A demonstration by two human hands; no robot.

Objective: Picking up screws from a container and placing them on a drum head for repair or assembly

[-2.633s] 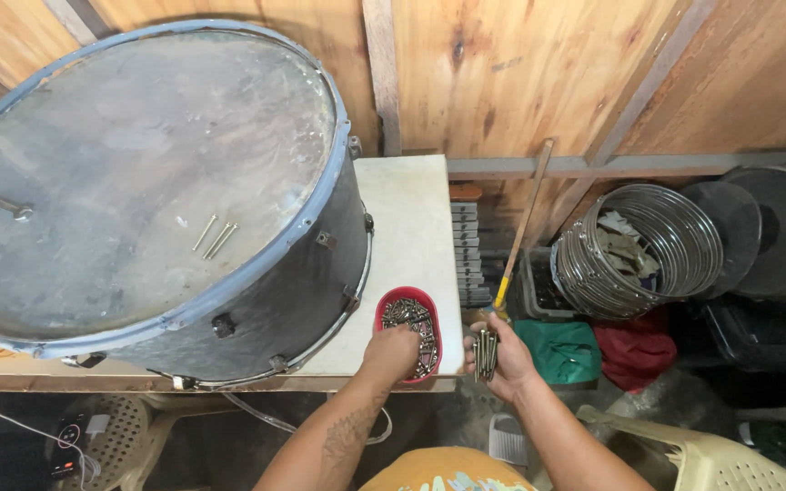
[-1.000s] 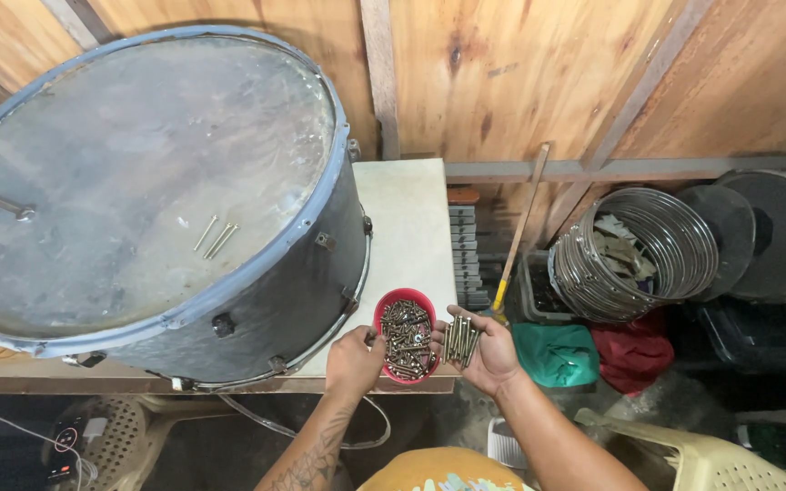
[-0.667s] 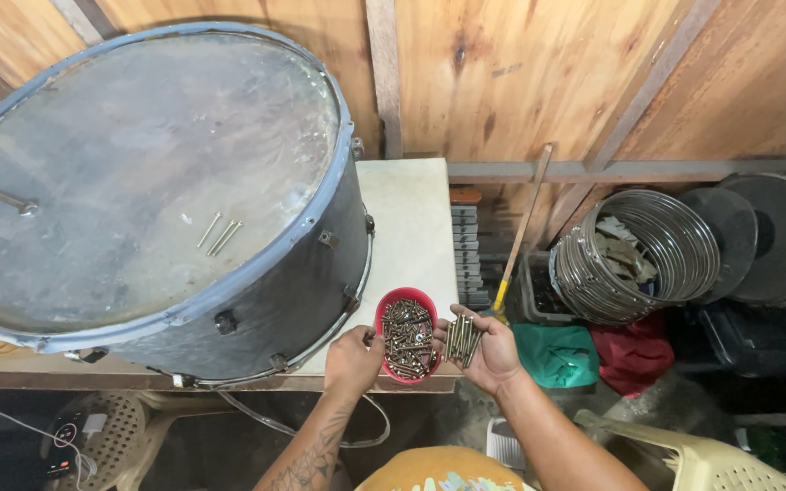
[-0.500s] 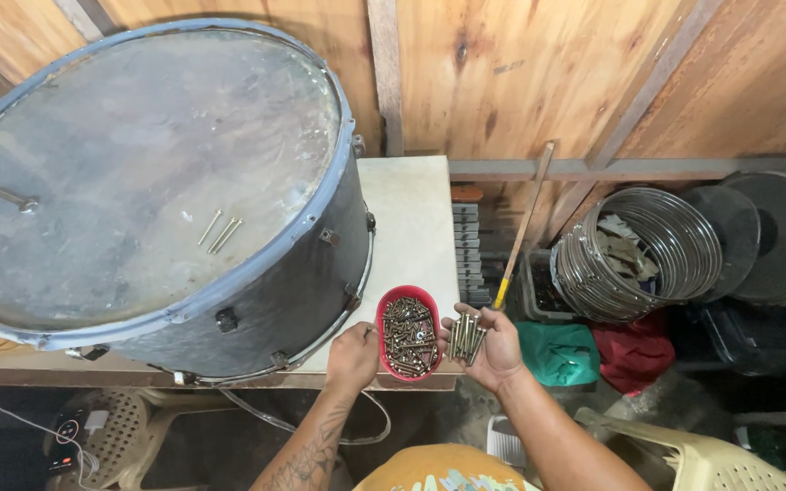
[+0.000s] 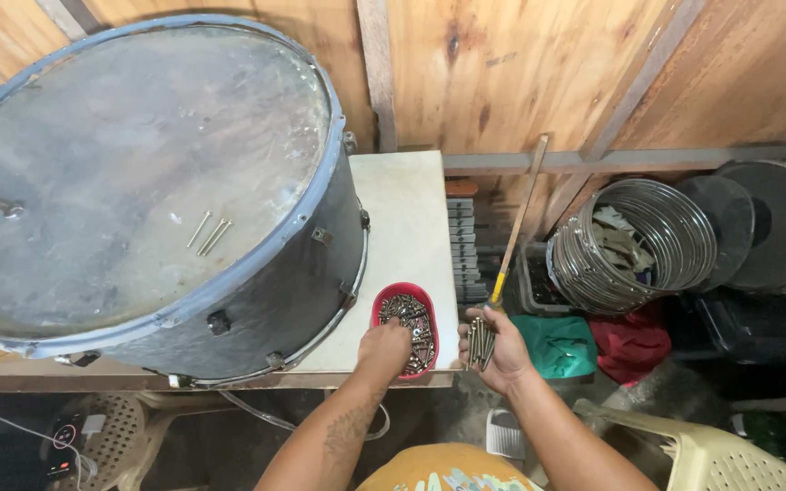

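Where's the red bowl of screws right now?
The red bowl sits at the white tabletop's front right corner, beside the drum, under the left hand.

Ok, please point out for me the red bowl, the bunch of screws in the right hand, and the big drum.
red bowl (image 5: 427, 295), head view, on its far rim.
bunch of screws (image 5: 479, 342), head view, on the middle of the bundle held in the right hand (image 5: 498, 355).
big drum (image 5: 120, 164), head view, on the grey drumhead.
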